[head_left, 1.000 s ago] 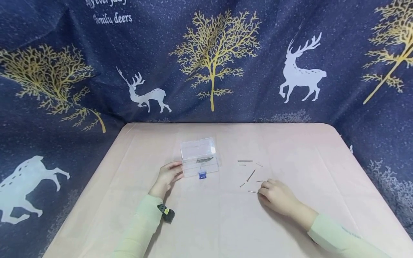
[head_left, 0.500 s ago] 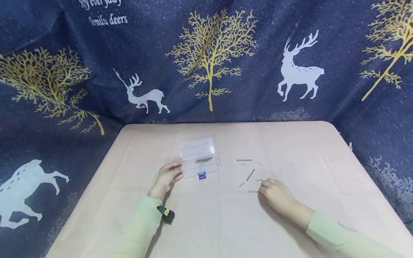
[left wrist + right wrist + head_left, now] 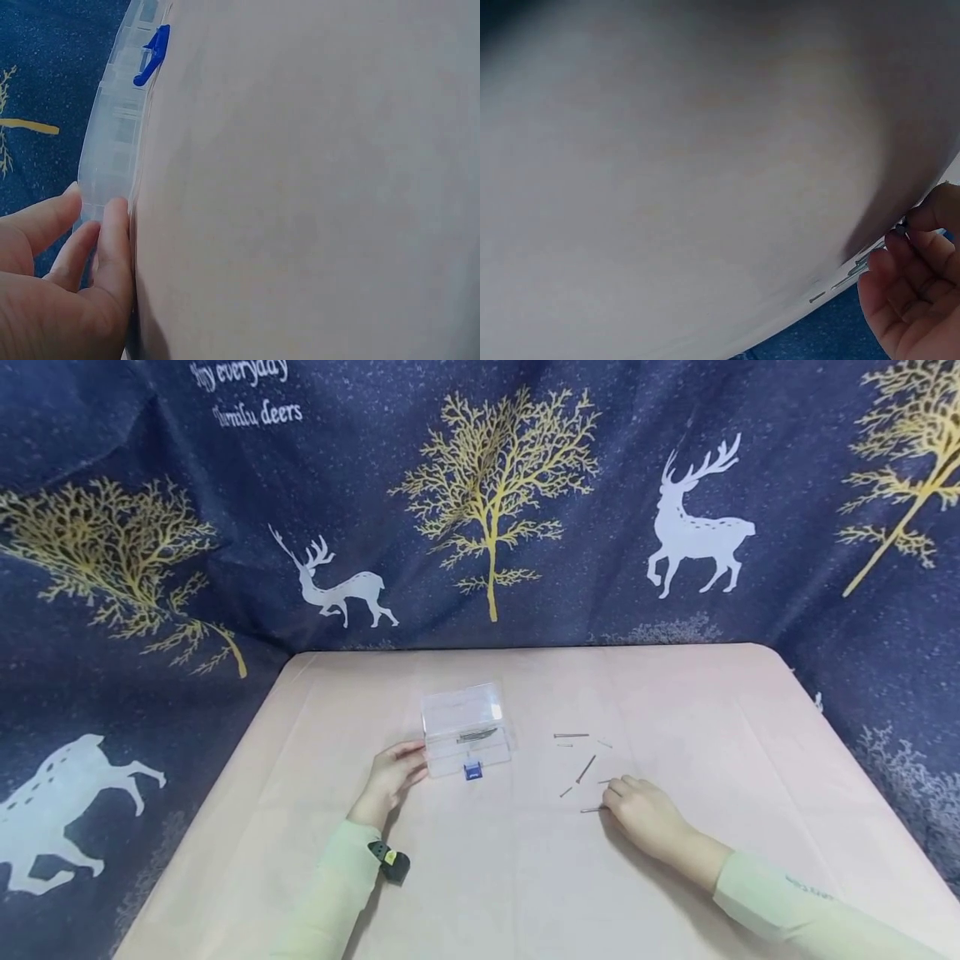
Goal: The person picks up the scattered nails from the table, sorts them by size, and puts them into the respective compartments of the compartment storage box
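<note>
On the table stands a clear plastic box [image 3: 468, 763] with its lid raised and a blue latch [image 3: 472, 770] at the front. Several long, thin metal nails [image 3: 477, 735] lie inside it. My left hand [image 3: 395, 773] holds the box at its left end, thumb and fingers at the corner in the left wrist view. To the right, my right hand [image 3: 643, 812] pinches a nail [image 3: 591, 810] between thumb and fingers, its shank pointing left close over the table. In the right wrist view a dark metal end [image 3: 901, 227] shows between the fingertips.
Several loose nails of different lengths, among them a long nail [image 3: 586, 768] and a short nail [image 3: 566, 792], lie between the box and my right hand. A pale cloth covers the table [image 3: 480, 877]. Behind it hangs a dark blue curtain [image 3: 570, 610] with deer and trees.
The nail at my right fingertips has shifted its angle slightly. Both hands and the box stay where they were; the head view moves a little.
</note>
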{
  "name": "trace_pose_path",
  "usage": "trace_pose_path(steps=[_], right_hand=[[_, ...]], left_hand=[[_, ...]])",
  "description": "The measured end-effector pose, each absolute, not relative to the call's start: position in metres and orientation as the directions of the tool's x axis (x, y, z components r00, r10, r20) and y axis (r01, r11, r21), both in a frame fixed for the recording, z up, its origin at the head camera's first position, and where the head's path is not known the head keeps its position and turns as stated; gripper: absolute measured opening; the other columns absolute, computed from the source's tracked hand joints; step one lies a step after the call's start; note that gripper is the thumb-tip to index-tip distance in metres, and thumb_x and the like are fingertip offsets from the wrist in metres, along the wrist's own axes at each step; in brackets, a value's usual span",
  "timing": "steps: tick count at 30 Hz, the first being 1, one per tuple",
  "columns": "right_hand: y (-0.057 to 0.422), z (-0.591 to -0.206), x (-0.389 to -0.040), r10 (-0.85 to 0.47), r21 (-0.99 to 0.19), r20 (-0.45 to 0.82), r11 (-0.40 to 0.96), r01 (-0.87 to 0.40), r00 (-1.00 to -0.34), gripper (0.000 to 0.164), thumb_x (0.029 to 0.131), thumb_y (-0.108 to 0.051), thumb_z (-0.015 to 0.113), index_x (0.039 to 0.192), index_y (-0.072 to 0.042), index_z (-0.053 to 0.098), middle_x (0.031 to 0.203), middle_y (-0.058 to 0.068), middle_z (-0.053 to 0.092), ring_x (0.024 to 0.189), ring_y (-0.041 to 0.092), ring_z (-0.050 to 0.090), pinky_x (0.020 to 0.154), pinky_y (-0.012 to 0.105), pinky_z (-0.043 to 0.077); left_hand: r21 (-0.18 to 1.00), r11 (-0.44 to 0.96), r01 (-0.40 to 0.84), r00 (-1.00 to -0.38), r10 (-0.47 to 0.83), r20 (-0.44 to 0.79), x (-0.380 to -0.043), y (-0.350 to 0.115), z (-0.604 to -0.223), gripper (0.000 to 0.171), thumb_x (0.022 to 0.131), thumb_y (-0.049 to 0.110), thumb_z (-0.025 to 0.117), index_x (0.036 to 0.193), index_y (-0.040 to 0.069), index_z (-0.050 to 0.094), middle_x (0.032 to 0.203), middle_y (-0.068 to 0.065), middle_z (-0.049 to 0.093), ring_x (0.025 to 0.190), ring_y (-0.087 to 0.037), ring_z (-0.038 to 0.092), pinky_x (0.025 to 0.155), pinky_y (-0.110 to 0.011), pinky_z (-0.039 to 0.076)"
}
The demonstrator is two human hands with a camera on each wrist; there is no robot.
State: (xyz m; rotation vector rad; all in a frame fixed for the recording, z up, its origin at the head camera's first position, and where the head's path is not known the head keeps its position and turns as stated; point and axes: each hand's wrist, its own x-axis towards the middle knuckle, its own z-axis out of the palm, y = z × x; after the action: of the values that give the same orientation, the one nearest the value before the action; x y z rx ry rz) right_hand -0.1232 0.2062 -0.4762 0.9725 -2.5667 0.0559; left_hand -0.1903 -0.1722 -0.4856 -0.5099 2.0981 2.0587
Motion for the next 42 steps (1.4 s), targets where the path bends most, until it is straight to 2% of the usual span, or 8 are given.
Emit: trace_pose_path(steps=[9, 20, 25, 30, 42], right_hand=[[0.205, -0.476, -0.124, -0.621, 0.079, 0.351, 0.765, -0.639, -0.701, 0.017, 0.071, -0.009, 0.077, 0.078, -0.007, 0.061, 0.077, 0.003, 0.062, 0.072, 0.018, 0.057, 0.063, 0.031, 0.054], [0.208, -0.476, -0.128, -0.669, 0.079, 0.410, 0.704, -0.706, -0.620, 0.017, 0.068, -0.006, 0.078, 0.079, -0.007, 0.065, 0.077, 0.002, 0.064, 0.072, 0.017, 0.057, 0.064, 0.031, 0.054], [0.207, -0.475, -0.128, -0.669, 0.074, 0.382, 0.710, -0.701, -0.637, 0.020, 0.067, -0.008, 0.080, 0.080, -0.008, 0.065, 0.078, 0.001, 0.063, 0.073, 0.015, 0.057, 0.065, 0.030, 0.054], [0.206, -0.475, -0.130, -0.670, 0.078, 0.402, 0.705, -0.705, -0.624, 0.023, 0.064, -0.008, 0.080, 0.079, -0.009, 0.063, 0.080, 0.001, 0.060, 0.076, 0.016, 0.055, 0.067, 0.031, 0.053], [0.198, -0.471, -0.136, -0.680, 0.072, 0.393, 0.694, -0.717, -0.619, 0.025, 0.063, -0.009, 0.081, 0.081, -0.011, 0.064, 0.083, 0.000, 0.060, 0.081, 0.017, 0.055, 0.072, 0.032, 0.052]], left_hand=[[0.937, -0.001, -0.348, -0.929, -0.137, -0.345, -0.192, -0.173, -0.486, 0.035, 0.090, 0.001, 0.058, 0.124, -0.006, 0.054, 0.125, -0.024, 0.056, 0.088, -0.014, 0.065, 0.087, -0.029, 0.058], [0.940, -0.014, -0.340, -0.931, -0.139, -0.339, -0.190, -0.174, -0.485, 0.035, 0.090, 0.000, 0.058, 0.124, -0.008, 0.053, 0.124, -0.025, 0.056, 0.088, -0.013, 0.065, 0.086, -0.028, 0.058], [0.938, 0.020, -0.347, -0.930, -0.135, -0.341, -0.191, -0.175, -0.486, 0.035, 0.091, 0.002, 0.057, 0.126, -0.005, 0.054, 0.128, -0.025, 0.054, 0.096, -0.017, 0.064, 0.089, -0.028, 0.057], [0.938, 0.037, -0.345, -0.932, -0.129, -0.338, -0.189, -0.174, -0.486, 0.035, 0.092, 0.003, 0.057, 0.126, -0.004, 0.054, 0.130, -0.025, 0.054, 0.104, -0.021, 0.063, 0.090, -0.027, 0.056], [0.937, 0.036, -0.347, -0.932, -0.124, -0.341, -0.189, -0.174, -0.486, 0.035, 0.091, 0.003, 0.057, 0.125, -0.003, 0.055, 0.129, -0.023, 0.054, 0.109, -0.026, 0.061, 0.090, -0.028, 0.056]])
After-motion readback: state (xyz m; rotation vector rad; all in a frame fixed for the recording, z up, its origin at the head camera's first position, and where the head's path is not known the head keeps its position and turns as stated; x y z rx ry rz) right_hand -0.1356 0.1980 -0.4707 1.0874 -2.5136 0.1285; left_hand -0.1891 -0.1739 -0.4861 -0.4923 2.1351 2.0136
